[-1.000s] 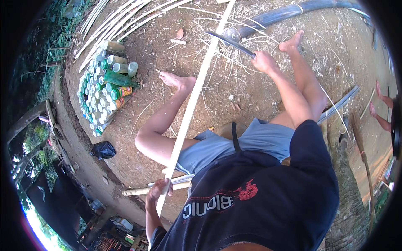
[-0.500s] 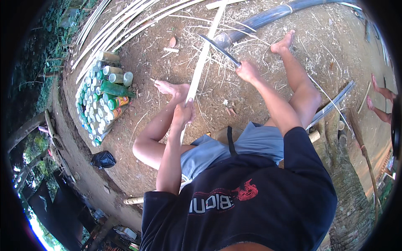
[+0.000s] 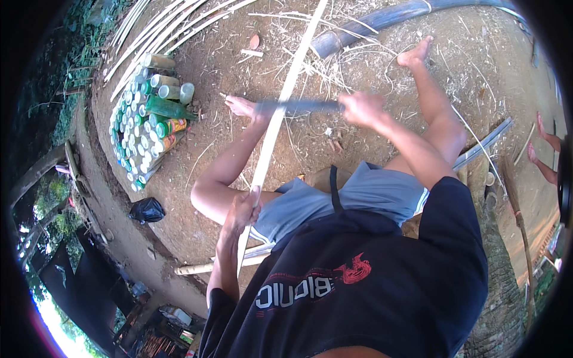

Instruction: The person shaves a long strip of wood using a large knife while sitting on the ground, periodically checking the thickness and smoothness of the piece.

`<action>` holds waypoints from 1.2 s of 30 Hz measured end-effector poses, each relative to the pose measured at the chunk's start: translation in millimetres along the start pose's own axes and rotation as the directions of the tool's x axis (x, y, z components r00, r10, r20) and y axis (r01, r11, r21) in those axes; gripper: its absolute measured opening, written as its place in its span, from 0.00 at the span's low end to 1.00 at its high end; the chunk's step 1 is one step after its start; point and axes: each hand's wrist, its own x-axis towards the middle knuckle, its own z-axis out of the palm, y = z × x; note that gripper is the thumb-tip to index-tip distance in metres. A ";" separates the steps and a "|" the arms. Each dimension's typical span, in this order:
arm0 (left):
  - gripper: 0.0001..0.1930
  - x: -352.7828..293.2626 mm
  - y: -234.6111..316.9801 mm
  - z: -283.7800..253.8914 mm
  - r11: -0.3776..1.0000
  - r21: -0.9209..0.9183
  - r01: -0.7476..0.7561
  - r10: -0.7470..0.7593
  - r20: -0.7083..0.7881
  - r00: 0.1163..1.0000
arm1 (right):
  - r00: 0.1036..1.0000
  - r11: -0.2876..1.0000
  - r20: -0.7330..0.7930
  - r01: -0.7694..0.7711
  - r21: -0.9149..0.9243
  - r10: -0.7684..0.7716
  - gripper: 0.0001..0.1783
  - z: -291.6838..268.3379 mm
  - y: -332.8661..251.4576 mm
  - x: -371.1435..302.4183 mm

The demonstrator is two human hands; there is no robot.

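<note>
Well left of the pale split-bamboo strip [image 3: 268,149], stacked bottles and jars [image 3: 145,122] lie near a black plastic bag [image 3: 147,210]. The person's left hand [image 3: 243,209] grips the strip's lower part, which slants over the left thigh. A blurred long knife [image 3: 310,105] crosses the strip's middle; whether they touch cannot be told. Right of the strip, the right hand [image 3: 361,109] is clenched round the knife's handle. A dark bamboo pole [image 3: 382,24] lies right of its upper end.
</note>
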 end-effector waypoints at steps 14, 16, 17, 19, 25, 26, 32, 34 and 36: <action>0.24 -50.2 -47.9 -17.6 0.998 -0.023 0.060 -0.059 0.052 0.997 | 0.961 0.903 0.089 -0.276 0.330 0.261 0.12 -0.7 -4.2 -9.0; 0.25 -58.1 -58.0 -22.8 0.997 -0.043 0.058 -0.055 0.059 0.997 | 1.000 0.998 0.012 -0.001 0.066 0.000 0.13 4.3 -13.8 -25.2; 0.25 -62.9 -66.6 -26.9 0.996 -0.056 0.071 -0.067 0.065 0.996 | 0.999 1.000 -0.016 -0.029 -0.008 0.028 0.13 5.5 1.8 -19.7; 0.26 -78.0 -87.4 -35.4 0.991 -0.080 0.109 -0.102 0.077 0.992 | 0.962 0.956 -0.102 -0.230 0.184 0.252 0.14 1.2 56.7 9.2; 0.26 -121.4 -113.4 -53.7 0.971 -0.103 0.215 -0.209 0.067 0.976 | 0.986 0.955 0.056 -0.166 0.247 0.157 0.12 -3.1 25.9 -17.4; 0.26 -118.5 -112.8 -55.1 0.976 -0.093 0.198 -0.193 0.065 0.979 | 0.991 0.974 0.096 -0.113 0.195 0.095 0.11 3.1 12.8 -24.8; 0.26 -121.0 -108.8 -54.1 0.985 -0.075 0.153 -0.149 0.057 0.987 | 0.943 0.855 -0.019 -0.293 0.428 0.333 0.10 2.9 16.6 -8.7; 0.26 -124.8 -110.2 -52.6 0.973 -0.117 0.198 -0.186 0.103 0.977 | 0.984 0.947 0.155 -0.134 0.291 0.092 0.12 -3.0 -10.9 -30.2; 0.26 -126.0 -110.9 -50.3 0.976 -0.106 0.192 -0.181 0.110 0.977 | 0.996 0.997 0.068 0.046 0.056 -0.050 0.11 1.4 5.9 -20.6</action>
